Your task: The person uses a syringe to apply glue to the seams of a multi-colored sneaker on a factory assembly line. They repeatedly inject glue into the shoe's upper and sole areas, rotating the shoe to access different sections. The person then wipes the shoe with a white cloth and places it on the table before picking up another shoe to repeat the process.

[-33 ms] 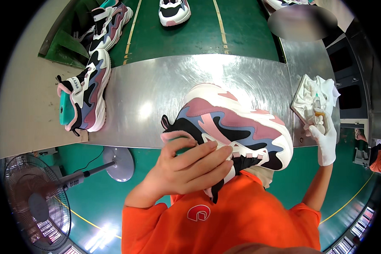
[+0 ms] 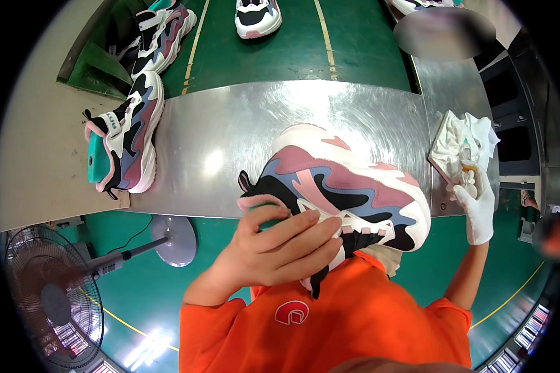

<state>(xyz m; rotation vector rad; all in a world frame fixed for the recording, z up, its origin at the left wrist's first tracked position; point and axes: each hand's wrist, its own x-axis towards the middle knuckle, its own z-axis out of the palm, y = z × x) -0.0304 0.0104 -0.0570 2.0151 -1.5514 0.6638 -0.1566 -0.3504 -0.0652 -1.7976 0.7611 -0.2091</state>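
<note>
bright overhead light glares off the steel table (image 2: 242,130); fisheye edges bend, darken.

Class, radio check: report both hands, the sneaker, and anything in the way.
Left hand bare, gripping sneaker held up sideways. Right hand gloved, at white cloth on steel bench. Nothing blocking.

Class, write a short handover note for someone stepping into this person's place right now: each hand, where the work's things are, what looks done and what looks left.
Left hand: bare, gripping the multicoloured sneaker at its heel and top, held up close to the chest, sole facing away.
Right hand: in a white glove, reaching to the white cloths on the right end of the metal table; it seems to pinch a small item, too small to tell.
Nearby: a matching sneaker lies at the table's left end; more pairs sit on the green belt.
Done: sneaker picked up.
Left: probably wiping or touching up the held sneaker; no contact with it yet.
</note>
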